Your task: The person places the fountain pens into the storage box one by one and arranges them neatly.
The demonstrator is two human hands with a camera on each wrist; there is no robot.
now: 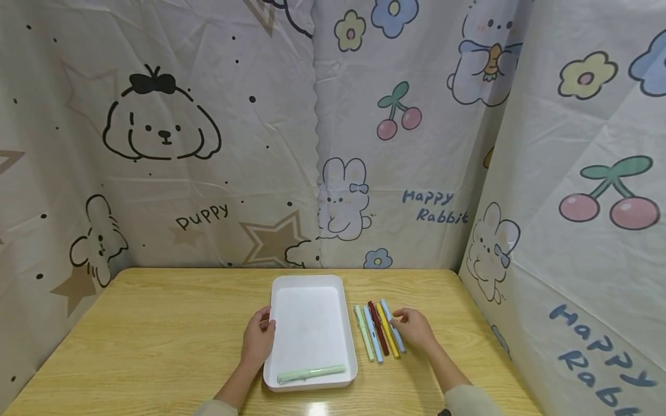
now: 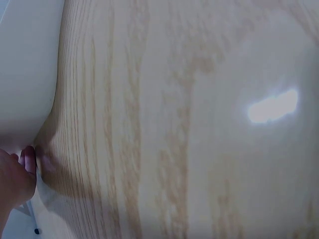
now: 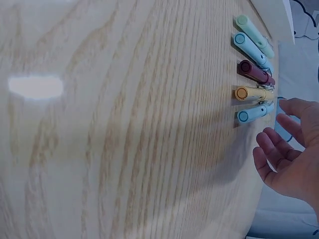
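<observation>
A white tray lies on the table, a light green pen crosswise at its near end. My left hand holds the tray's left edge, thumb by the rim; in the left wrist view only part of this hand shows. Right of the tray lie a light green pen, a blue pen, a dark red pen, a yellow pen and another blue pen in a row. My right hand is at the rightmost blue pen, fingers loosely bent and nothing gripped.
The wooden table runs out to both sides of the tray. A printed cloth hangs behind it, and another cloth panel rises along the right side.
</observation>
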